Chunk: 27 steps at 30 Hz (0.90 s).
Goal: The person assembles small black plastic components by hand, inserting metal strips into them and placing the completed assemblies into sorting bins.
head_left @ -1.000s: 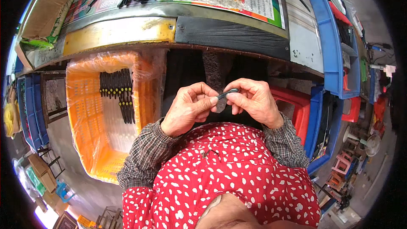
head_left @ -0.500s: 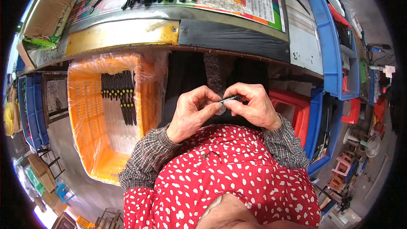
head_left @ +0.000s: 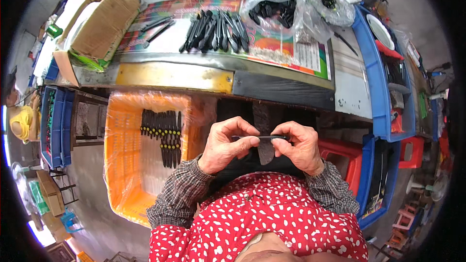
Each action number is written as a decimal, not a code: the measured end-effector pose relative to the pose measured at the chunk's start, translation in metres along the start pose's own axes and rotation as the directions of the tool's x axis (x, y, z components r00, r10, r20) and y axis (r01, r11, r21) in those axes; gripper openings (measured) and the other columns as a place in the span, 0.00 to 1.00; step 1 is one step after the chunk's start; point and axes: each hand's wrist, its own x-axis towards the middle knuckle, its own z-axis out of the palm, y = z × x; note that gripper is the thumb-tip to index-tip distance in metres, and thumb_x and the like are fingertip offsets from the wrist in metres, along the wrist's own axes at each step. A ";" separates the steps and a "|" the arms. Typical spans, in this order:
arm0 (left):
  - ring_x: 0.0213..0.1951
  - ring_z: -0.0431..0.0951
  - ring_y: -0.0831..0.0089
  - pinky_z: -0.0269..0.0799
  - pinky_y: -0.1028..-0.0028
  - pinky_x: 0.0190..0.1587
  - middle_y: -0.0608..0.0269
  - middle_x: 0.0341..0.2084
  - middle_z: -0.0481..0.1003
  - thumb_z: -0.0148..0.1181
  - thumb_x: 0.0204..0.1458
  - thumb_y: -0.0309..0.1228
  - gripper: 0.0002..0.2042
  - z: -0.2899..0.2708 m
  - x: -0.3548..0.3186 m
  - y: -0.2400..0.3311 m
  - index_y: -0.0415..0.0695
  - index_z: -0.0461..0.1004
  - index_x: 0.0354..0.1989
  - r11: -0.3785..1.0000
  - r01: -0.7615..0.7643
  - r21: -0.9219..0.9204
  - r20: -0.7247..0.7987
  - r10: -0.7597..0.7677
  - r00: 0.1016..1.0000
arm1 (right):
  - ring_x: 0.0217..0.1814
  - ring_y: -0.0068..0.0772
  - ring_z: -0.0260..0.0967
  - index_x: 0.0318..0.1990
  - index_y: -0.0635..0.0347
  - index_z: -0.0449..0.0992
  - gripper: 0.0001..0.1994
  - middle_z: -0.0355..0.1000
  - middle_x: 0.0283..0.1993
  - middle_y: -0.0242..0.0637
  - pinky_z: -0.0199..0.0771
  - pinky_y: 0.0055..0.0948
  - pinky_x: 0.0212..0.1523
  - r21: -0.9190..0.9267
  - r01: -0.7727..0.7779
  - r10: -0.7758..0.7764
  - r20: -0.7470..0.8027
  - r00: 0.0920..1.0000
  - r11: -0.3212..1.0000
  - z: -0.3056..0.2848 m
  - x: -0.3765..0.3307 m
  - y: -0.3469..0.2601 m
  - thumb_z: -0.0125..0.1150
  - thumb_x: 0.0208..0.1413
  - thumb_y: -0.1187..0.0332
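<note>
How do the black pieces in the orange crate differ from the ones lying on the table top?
The pieces in the orange crate stand side by side in neat rows; the pieces on the table lie fanned in a loose pile. The crate's pieces show yellowish tips; the table's look plain black. The crate is lined with clear plastic; the table's pile rests on a colourful printed sheet. Both sets are slim, dark and elongated.

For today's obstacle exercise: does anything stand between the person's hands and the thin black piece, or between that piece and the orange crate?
No. The left hand and right hand already pinch the thin black piece at its ends. Toward the orange crate, at the person's lower left, only open space shows.
</note>
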 end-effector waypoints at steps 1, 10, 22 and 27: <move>0.21 0.72 0.81 0.66 0.81 0.21 0.59 0.25 0.77 0.64 0.51 0.22 0.07 0.001 0.002 0.004 0.36 0.74 0.37 0.999 -0.024 -0.047 -0.011 0.024 1.000 | 0.26 0.18 0.72 0.37 0.68 0.76 0.06 0.74 0.28 0.33 0.73 0.18 0.25 0.002 0.018 -0.018 0.003 1.000 1.000 0.000 0.004 -0.004 0.63 0.51 0.78; 0.20 0.71 0.79 0.65 0.79 0.22 0.61 0.26 0.75 0.63 0.53 0.25 0.08 -0.017 0.024 0.041 0.35 0.73 0.39 0.965 -0.253 -0.073 -0.110 0.244 0.964 | 0.28 0.18 0.73 0.45 0.67 0.72 0.13 0.75 0.34 0.36 0.74 0.17 0.28 0.029 0.136 -0.136 -0.023 0.990 0.990 -0.001 0.034 -0.029 0.64 0.51 0.78; 0.21 0.67 0.85 0.62 0.80 0.23 0.72 0.18 0.68 0.60 0.53 0.25 0.10 -0.100 0.108 0.152 0.40 0.70 0.43 0.420 -0.213 0.882 -0.096 0.604 0.791 | 0.25 0.18 0.71 0.45 0.67 0.72 0.12 0.73 0.33 0.36 0.73 0.18 0.25 -0.121 0.190 -0.203 -0.107 0.973 0.974 -0.019 0.050 -0.019 0.61 0.53 0.79; 0.26 0.76 0.57 0.70 0.63 0.32 0.51 0.22 0.74 0.61 0.49 0.28 0.14 -0.122 0.147 0.149 0.44 0.69 0.44 -0.004 -0.021 1.000 0.019 0.613 0.790 | 0.25 0.18 0.70 0.45 0.68 0.72 0.12 0.73 0.33 0.36 0.73 0.18 0.24 -0.087 0.161 -0.170 -0.110 0.979 0.983 -0.018 0.053 -0.017 0.61 0.53 0.79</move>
